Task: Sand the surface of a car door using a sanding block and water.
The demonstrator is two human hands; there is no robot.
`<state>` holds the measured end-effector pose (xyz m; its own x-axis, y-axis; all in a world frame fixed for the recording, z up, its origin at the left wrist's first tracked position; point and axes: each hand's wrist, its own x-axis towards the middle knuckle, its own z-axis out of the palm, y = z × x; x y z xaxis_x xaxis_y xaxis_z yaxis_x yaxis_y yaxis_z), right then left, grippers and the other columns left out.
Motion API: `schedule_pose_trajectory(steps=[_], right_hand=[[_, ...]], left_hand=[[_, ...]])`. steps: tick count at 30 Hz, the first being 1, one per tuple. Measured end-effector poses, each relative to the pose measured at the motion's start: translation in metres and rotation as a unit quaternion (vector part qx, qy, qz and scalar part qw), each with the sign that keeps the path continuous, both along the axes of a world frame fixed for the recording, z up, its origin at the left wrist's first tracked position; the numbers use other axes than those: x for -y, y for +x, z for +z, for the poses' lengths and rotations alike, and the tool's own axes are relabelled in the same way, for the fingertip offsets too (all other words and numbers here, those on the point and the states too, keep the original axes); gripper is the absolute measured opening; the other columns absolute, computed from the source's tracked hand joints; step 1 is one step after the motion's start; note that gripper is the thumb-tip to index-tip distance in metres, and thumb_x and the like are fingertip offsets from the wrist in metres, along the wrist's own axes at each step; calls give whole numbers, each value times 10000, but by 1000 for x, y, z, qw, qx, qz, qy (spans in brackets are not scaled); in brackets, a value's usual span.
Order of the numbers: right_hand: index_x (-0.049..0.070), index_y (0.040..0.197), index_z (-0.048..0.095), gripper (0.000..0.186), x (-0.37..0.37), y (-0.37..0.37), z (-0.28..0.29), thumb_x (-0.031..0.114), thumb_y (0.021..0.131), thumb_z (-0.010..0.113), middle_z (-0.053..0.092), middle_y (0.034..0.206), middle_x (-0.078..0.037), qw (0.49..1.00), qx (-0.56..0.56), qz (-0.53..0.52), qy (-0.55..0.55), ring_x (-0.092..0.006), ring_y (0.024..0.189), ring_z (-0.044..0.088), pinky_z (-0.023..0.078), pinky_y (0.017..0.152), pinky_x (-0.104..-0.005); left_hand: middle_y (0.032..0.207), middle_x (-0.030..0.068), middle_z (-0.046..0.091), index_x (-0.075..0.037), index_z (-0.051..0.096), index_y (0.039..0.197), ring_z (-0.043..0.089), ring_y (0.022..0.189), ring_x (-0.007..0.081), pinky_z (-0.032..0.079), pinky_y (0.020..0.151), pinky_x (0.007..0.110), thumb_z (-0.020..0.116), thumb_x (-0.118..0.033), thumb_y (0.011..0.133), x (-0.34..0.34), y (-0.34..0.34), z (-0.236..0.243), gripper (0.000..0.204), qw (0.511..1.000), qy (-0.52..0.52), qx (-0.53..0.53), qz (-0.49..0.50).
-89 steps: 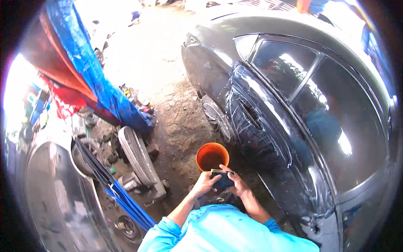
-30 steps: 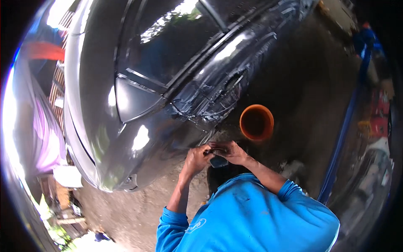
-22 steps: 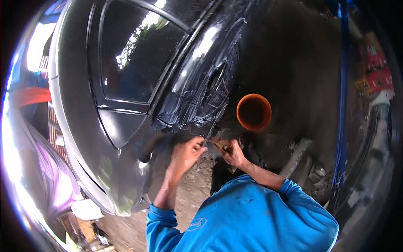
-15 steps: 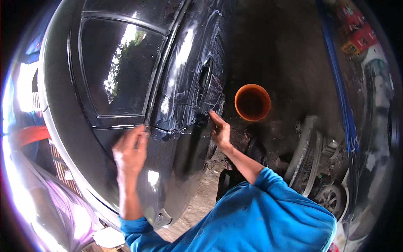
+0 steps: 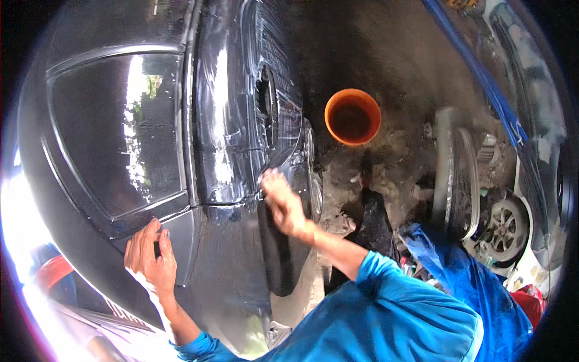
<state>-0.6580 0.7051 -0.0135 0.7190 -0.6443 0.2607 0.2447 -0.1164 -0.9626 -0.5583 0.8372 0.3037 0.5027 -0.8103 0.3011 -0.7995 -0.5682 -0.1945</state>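
A dark car body (image 5: 232, 241), wet and streaked with whitish smears, runs along my left side. My left hand (image 5: 151, 259) rests near the lower corner of the side window (image 5: 114, 133), its fingers stretched out and holding nothing. On the door panel (image 5: 226, 157), just below the door handle (image 5: 269, 108), my right hand (image 5: 283, 205) presses its bunched fingertips close to the door seam. The fingers are together and slightly blurred; whether something thin lies under them is hidden.
An orange bucket (image 5: 353, 117) with dark contents stands on the dirty floor to the right. Beyond it are a loose bumper with mesh grille (image 5: 461, 181), a wheel (image 5: 506, 226), a blue strap (image 5: 482, 78) and a blue tarp (image 5: 476, 283). Another vehicle is at the far right.
My right hand has moved left and down along the panel, away from its outer edge. My left hand has shifted left and down toward the window corner. The whole view has turned.
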Motion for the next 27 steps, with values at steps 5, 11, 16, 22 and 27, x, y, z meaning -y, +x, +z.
schedule_pose_trajectory(steps=[5, 11, 16, 22, 27], right_hand=[[77, 1360, 554, 495, 33, 10, -23, -45, 881, 562, 492, 1448, -188, 995, 10, -30, -98, -378, 1399, 392, 227, 1180, -518], [78, 1314, 600, 408, -13, 0, 44, -20, 919, 566, 515, 1428, -180, 999, -6, -29, 40, -348, 1408, 389, 206, 1187, -465], [66, 1304, 606, 370, 30, 24, -24, -4, 947, 535, 529, 1419, -171, 991, -49, -126, 23, -333, 1397, 411, 242, 1173, -471], [97, 1350, 564, 443, 1, 27, 49, -29, 926, 554, 519, 1434, -157, 994, 2, -109, 19, -358, 1385, 421, 219, 1184, -482], [70, 1301, 592, 404, 14, 38, 13, -7, 904, 593, 556, 1381, -189, 982, -40, -182, 20, -360, 1355, 457, 299, 1157, -464]], left_hand=[[908, 90, 719, -15, 675, 1078, 657, 726, 201, 465, 612, 326, 684, -47, 869, -3, 2, 1, 212, 1000, -6, -19, -17], [910, 82, 717, -30, 670, 1106, 655, 752, 203, 466, 625, 325, 693, -36, 857, -8, -1, 1, 250, 999, -15, -34, -9], [887, 72, 714, -36, 681, 1098, 645, 736, 193, 470, 635, 320, 690, -48, 863, 2, 1, -3, 235, 999, -26, -43, -8], [808, 78, 694, -7, 676, 1042, 658, 693, 213, 482, 673, 360, 701, -64, 847, 3, -5, 0, 205, 1000, -27, -10, -3], [799, 73, 692, -8, 677, 1040, 655, 686, 212, 476, 667, 359, 706, -64, 844, 8, -2, -3, 206, 999, -33, -24, -4]])
